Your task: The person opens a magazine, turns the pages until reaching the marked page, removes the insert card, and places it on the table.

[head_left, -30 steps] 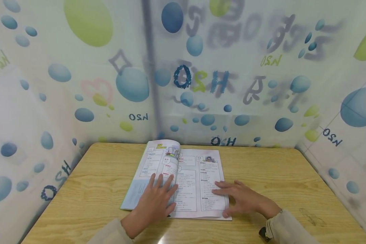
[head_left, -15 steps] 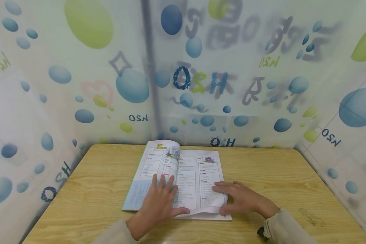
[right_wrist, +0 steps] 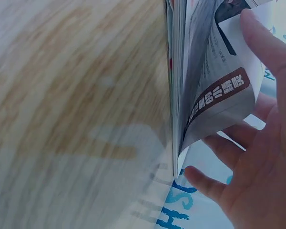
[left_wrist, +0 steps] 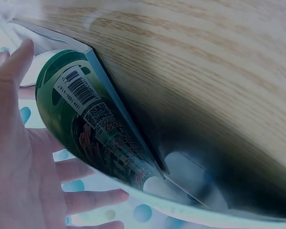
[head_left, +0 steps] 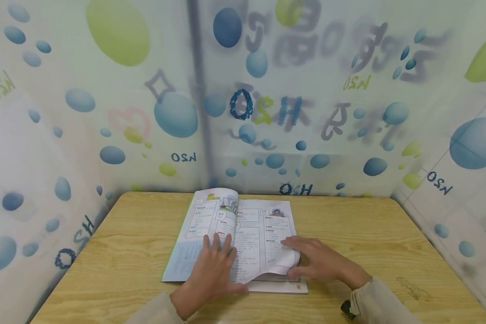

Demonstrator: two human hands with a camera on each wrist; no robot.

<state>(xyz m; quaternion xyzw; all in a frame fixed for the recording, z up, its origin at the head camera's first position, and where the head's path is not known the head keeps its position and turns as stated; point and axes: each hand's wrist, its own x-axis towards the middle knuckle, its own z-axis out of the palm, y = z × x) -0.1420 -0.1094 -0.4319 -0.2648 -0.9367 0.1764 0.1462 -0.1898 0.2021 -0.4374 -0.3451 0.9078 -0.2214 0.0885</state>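
An open magazine [head_left: 249, 252] lies on the wooden table, printed columns on both pages. My left hand [head_left: 210, 267] rests across the lower left page near the spine, fingers spread and straight, thumb pointing right. In the left wrist view the curved green cover [left_wrist: 62, 114] with its barcode shows beside the left hand [left_wrist: 28, 157]. My right hand [head_left: 321, 261] pinches the lower outer corner of the right page between thumb and fingers. That page [right_wrist: 219, 95] curls up off the ones below; in the right wrist view the thumb of my right hand [right_wrist: 257, 157] lies against its printed underside.
The light wood table [head_left: 117, 252] extends around the magazine. A patterned curtain [head_left: 332, 90] with blue and green bubbles hangs behind and along both sides. A dark band with a small object [head_left: 349, 309] sits at the right wrist.
The right page's lower corner has lifted and curled up and leftward in my right hand, baring the page beneath. My left thumb has spread out to the right.
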